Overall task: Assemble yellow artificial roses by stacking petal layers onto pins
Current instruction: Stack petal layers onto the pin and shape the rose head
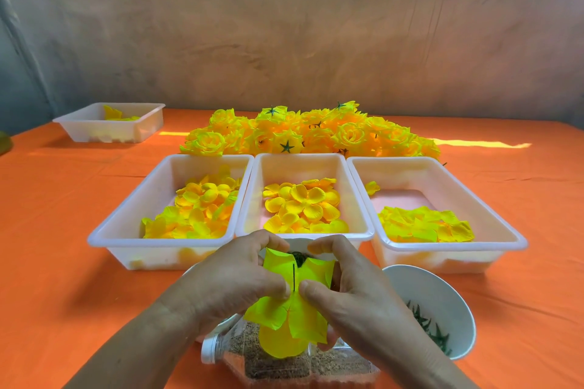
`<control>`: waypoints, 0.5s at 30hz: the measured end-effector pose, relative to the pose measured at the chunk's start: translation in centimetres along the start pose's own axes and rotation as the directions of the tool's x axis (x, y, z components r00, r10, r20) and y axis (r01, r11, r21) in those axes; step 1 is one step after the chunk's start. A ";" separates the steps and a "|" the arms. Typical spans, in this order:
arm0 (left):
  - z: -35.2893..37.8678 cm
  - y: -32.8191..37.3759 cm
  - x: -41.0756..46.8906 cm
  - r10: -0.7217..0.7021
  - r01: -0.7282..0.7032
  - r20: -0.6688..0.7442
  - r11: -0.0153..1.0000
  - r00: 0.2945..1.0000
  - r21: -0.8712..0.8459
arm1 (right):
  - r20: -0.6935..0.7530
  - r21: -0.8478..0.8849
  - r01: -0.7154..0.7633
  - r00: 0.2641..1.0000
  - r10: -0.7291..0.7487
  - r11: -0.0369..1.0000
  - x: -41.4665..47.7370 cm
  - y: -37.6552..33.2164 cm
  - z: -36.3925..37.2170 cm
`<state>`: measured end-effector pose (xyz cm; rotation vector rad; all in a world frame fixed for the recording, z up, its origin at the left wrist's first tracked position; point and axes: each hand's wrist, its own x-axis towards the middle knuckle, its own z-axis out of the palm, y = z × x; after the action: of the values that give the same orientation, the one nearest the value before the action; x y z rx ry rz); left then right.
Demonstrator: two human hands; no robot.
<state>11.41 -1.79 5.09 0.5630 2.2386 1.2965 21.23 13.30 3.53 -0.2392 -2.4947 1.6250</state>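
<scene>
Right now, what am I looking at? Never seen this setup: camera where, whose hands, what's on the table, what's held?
No machine here: one camera, worn on a person's head, looks down at their bare hands. The left hand and right hand both pinch a yellow-green petal layer with a dark pin showing at its middle. Behind, on the orange cloth, stand three white trays of loose yellow petals: left tray, middle tray, right tray. Beyond them, a pile of finished roses. A fourth tray sits far left, a white bowl with green pieces at right, and a clear bottle lies nearest the person.
</scene>
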 end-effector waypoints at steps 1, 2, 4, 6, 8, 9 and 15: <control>0.0 0.0 0.1 -0.001 0.001 -0.002 1.000 1.000 0.015 | 0.001 -0.015 -0.002 1.000 0.002 1.000 -0.1 0.0 0.0; 0.0 0.0 0.2 -0.003 0.003 0.002 1.000 1.000 0.024 | -0.001 -0.028 -0.004 1.000 0.004 1.000 -0.1 -0.1 0.1; 0.0 0.1 0.3 -0.011 0.010 0.016 0.999 1.000 0.036 | -0.009 -0.032 -0.009 1.000 0.009 0.999 -0.1 -0.1 0.1; 0.0 0.2 0.6 -0.023 0.021 0.032 0.998 0.999 0.062 | -0.011 -0.036 -0.009 1.000 0.009 0.999 0.0 -0.1 0.2; 0.1 0.2 0.8 -0.048 0.043 0.044 0.993 0.998 0.106 | -0.010 -0.055 -0.005 1.000 0.005 0.998 0.1 0.1 0.4; 0.1 0.1 0.9 -0.060 0.054 0.050 0.991 0.997 0.122 | -0.007 -0.074 -0.007 1.000 0.006 0.997 0.1 0.3 0.5; 0.0 -0.4 1.1 -0.107 0.105 0.081 0.994 0.991 0.019 | -0.009 -0.134 -0.047 0.999 0.046 0.990 0.2 0.9 0.6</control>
<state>10.51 -1.32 4.53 0.4867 2.1811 1.1841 20.90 13.17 2.43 -0.3201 -2.6158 1.4708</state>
